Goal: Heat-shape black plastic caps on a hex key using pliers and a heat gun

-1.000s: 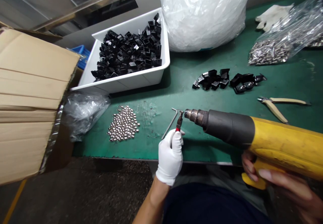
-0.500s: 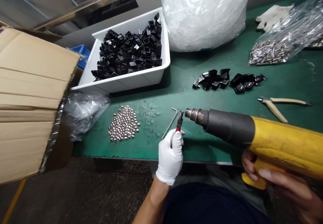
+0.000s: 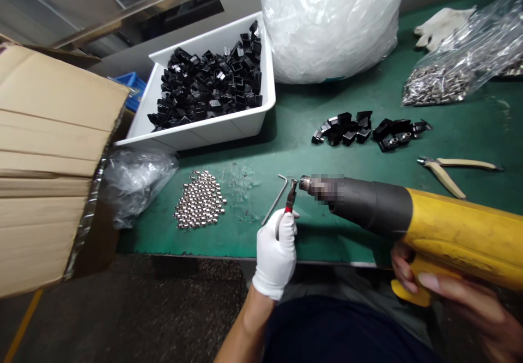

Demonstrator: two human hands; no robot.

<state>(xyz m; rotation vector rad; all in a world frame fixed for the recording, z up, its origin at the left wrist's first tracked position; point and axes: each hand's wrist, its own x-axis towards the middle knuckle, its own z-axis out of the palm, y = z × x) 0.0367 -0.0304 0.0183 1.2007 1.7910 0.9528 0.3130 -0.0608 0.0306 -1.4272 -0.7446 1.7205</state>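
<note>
My left hand (image 3: 275, 251), in a white glove, is closed around red-handled pliers (image 3: 290, 199). A small metal piece (image 3: 294, 183) sits upright in the jaws. My bare right hand (image 3: 453, 292) grips the handle of a yellow heat gun (image 3: 461, 229), whose metal nozzle (image 3: 305, 183) points left, just short of the metal piece. Beside the pliers lies a hex key (image 3: 274, 202). Further left, many small metal parts (image 3: 200, 202) are laid out together on the green table (image 3: 245, 243).
A white bin (image 3: 220, 128) of black plastic parts stands at the back left, near a cardboard box (image 3: 44, 172). Behind are a large plastic bag (image 3: 335, 25) and a bag of metal parts (image 3: 439, 84). Black parts (image 3: 345, 128) and cream-handled pliers (image 3: 445, 175) lie right.
</note>
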